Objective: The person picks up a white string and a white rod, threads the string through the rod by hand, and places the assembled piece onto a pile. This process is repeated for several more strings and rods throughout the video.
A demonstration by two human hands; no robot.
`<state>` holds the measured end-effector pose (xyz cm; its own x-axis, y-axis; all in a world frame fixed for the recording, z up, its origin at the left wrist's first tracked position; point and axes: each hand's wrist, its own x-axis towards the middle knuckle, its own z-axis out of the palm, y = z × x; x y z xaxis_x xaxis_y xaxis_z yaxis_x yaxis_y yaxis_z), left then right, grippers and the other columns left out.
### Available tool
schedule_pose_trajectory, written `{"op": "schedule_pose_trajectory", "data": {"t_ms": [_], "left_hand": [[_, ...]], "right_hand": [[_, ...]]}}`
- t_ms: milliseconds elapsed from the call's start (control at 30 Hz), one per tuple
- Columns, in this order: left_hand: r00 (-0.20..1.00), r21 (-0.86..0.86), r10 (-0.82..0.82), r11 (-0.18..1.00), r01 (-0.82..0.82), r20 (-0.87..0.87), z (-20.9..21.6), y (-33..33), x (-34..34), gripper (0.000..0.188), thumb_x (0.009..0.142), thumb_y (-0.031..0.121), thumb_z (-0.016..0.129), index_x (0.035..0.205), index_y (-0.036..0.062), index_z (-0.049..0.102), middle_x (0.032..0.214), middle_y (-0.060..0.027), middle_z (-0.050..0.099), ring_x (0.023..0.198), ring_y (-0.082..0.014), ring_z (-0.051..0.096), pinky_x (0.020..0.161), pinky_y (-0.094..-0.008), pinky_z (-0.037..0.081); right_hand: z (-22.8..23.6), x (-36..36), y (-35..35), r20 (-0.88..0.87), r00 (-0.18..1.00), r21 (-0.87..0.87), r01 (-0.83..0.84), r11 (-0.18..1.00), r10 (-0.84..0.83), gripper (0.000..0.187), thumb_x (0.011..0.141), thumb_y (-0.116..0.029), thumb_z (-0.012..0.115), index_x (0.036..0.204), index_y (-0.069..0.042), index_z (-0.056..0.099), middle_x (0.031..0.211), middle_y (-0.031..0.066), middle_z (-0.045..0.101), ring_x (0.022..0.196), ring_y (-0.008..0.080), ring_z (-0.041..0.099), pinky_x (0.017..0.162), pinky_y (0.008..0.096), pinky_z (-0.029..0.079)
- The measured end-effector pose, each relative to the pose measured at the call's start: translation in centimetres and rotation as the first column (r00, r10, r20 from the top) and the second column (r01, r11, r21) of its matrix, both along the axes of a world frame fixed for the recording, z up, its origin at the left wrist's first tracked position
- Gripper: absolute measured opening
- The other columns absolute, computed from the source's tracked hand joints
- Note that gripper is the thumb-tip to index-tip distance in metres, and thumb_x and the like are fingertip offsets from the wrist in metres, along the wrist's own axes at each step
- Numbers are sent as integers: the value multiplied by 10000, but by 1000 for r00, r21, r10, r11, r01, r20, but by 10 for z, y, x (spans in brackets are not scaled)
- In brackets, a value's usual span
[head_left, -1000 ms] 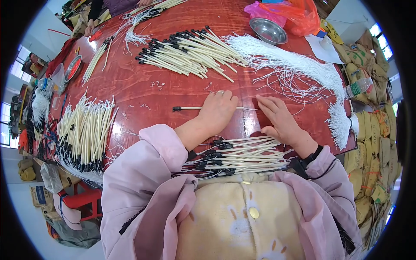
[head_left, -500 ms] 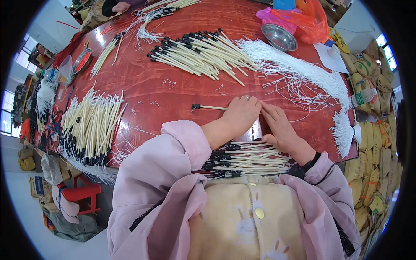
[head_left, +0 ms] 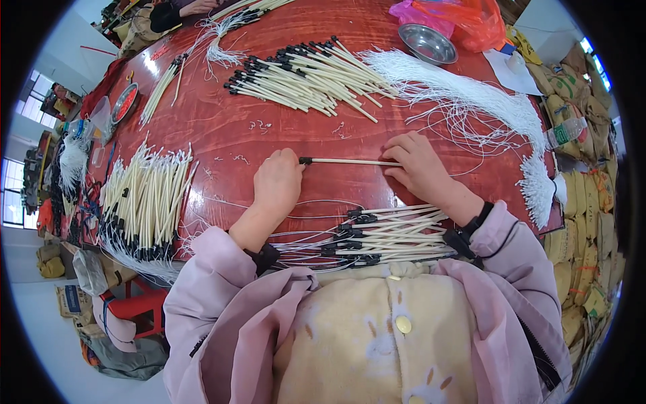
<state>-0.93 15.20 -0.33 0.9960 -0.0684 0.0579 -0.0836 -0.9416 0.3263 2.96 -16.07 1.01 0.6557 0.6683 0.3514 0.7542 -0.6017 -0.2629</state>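
A single cream-coloured thin stick [head_left: 350,161] with a black fitting at its left end lies level between my hands, over the red table [head_left: 282,135]. My left hand [head_left: 278,178] is closed at the black-fitted end. At the other end, my right hand [head_left: 418,168] pinches the tip between thumb and fingers. Close to my body lies a bundle of similar sticks [head_left: 397,236], with black fittings and white cords trailing left. A larger heap of such sticks [head_left: 309,77] rests beyond my hands.
White cords [head_left: 464,101] spread along the right side below a metal bowl [head_left: 428,44]. More sticks [head_left: 148,195] are piled at left, near a bowl of red pieces [head_left: 125,103]. Another person's hand [head_left: 199,7] shows at the far edge. A red stool [head_left: 138,306] stands lower left.
My left hand has moved left from near my right hand to the stick's black-fitted end. The right hand has shifted slightly up, and the stick is now held at both ends.
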Motion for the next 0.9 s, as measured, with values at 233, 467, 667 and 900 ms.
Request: {"op": "schedule_pose_trajectory", "data": {"t_ms": [233, 467, 667, 900], "left_hand": [[986, 86, -114, 991, 104, 124, -20, 9, -2, 161, 923, 147, 643, 982, 15, 574, 949, -197, 642, 852, -401, 664, 751, -503, 536], [954, -49, 186, 983, -179, 236, 40, 116, -43, 130, 962, 122, 585, 953, -7, 592, 891, -254, 651, 810, -405, 655, 709, -457, 503], [888, 15, 363, 924, -383, 282, 64, 213, -135, 153, 904, 38, 600, 1056, 21, 586, 776, -173, 610, 708, -351, 618, 671, -414, 496], [937, 434, 312, 830, -349, 156, 75, 148, -120, 357, 850, 133, 745, 1161, 16, 614, 1084, -226, 630, 1019, -416, 613, 872, -481, 490]], "right_hand": [[-5, 3, 13, 106, 994, 7, -22, 1000, 21, 163, 759, -63, 745, 833, -74, 601, 907, 52, 589, 935, 267, 550, 846, 402, 429], [29, -24, -29, 18, 999, 61, -29, 998, 28, 168, 725, -41, 745, 805, -79, 602, 875, 44, 603, 886, 263, 555, 859, 395, 425], [54, -75, -58, -197, 977, 74, -61, 995, 75, 181, 713, -51, 759, 797, -90, 604, 896, 43, 628, 893, 254, 559, 869, 395, 424], [52, -81, -96, -357, 934, -34, -34, 999, 19, 251, 767, -176, 790, 971, -76, 683, 1090, 88, 646, 1041, 291, 561, 931, 408, 428]]}}
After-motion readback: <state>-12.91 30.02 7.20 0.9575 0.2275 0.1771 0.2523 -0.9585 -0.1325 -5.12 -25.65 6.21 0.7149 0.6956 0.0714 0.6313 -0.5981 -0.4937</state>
